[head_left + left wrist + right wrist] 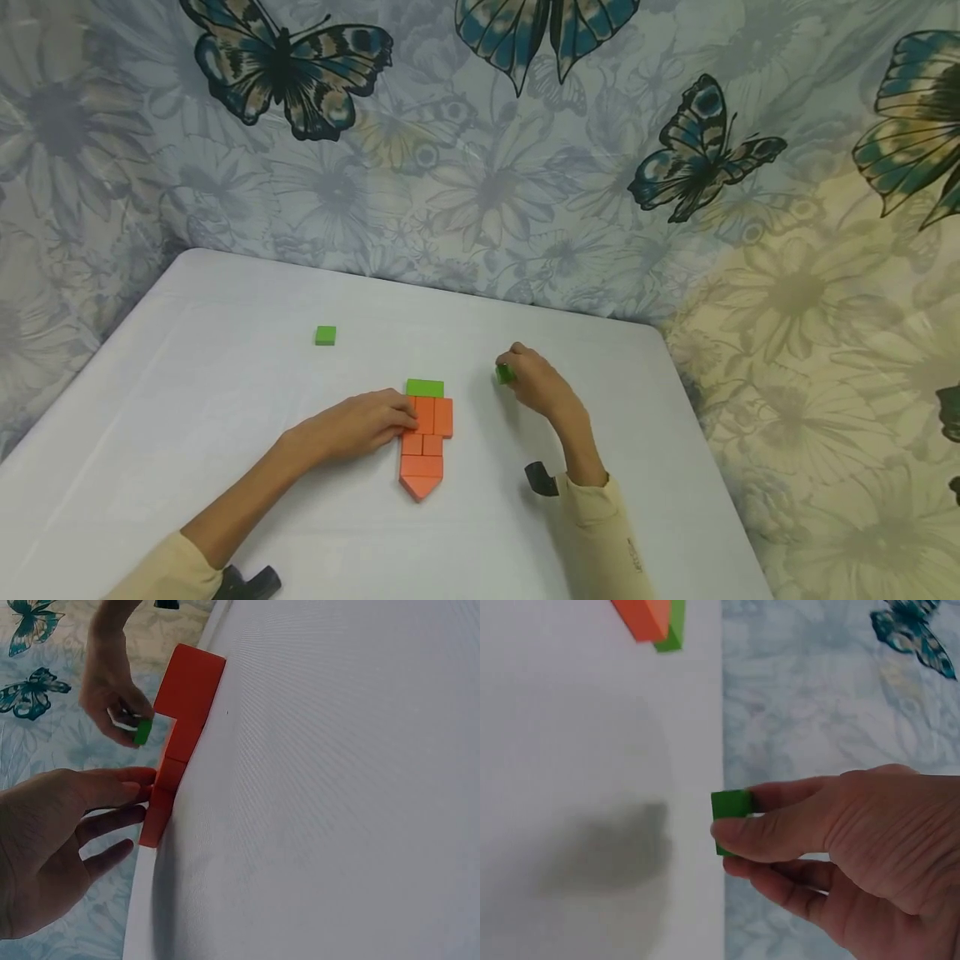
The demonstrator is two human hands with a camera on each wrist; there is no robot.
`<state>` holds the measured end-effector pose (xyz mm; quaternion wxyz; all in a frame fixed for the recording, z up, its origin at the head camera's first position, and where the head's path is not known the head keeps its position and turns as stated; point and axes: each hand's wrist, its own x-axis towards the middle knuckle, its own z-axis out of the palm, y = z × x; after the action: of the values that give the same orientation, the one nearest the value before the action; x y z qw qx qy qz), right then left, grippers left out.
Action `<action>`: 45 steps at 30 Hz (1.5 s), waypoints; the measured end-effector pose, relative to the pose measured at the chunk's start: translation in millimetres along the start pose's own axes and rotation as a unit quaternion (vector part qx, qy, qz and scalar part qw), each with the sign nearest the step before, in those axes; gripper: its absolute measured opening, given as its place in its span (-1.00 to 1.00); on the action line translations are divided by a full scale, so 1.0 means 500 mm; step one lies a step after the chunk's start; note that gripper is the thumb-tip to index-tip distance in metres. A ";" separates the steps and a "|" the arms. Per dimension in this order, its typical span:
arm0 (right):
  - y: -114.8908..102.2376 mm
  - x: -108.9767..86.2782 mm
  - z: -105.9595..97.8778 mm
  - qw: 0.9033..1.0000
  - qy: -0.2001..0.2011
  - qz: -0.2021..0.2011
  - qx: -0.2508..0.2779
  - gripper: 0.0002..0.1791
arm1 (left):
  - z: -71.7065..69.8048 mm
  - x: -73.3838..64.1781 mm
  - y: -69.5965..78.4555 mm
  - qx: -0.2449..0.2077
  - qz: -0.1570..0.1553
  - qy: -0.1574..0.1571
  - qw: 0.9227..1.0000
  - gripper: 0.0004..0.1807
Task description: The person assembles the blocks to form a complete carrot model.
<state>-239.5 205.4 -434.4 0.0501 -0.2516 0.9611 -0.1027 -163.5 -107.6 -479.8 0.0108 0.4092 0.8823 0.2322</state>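
Observation:
Orange blocks [422, 467] lie together on the white table in a shape with a pointed near end. A long green block [425, 388] lies against their far end. My left hand [367, 425] touches the left side of the orange blocks, its fingertips at the edge and its fingers loosely extended in the left wrist view. To the right, my right hand [537, 383] pinches a small green block [731, 802] between thumb and fingers. That block is held above the table, its shadow falling on the surface in the right wrist view.
Another green block [326, 335] lies alone on the table [225, 358], far left of the orange shape. Behind the table's far edge hangs a wall covering [487, 192] printed with flowers and butterflies. Dark straps [542, 479] show near both sleeves.

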 end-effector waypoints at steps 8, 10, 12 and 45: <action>-0.066 0.061 0.049 0.997 -0.070 -0.045 0.011 -0.59 | 0.004 0.003 -0.002 -0.009 0.008 0.000 1.000 -0.77; -0.074 0.069 0.059 0.996 -0.070 -0.057 0.006 -0.60 | 0.006 0.004 -0.004 -0.010 0.008 -0.002 1.000 -0.77; -0.079 0.074 0.065 0.995 -0.069 -0.066 0.005 -0.61 | 0.007 0.006 -0.005 -0.010 0.009 -0.004 1.000 -0.77; -0.091 0.086 0.062 0.994 -0.077 -0.080 0.014 -0.56 | 0.006 0.004 -0.012 -0.011 -0.010 -0.009 1.000 -0.77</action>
<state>-250.9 140.2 -456.2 0.1195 -0.3343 0.9294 -0.1004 -168.6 -108.5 -484.6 0.0260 0.4028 0.8834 0.2382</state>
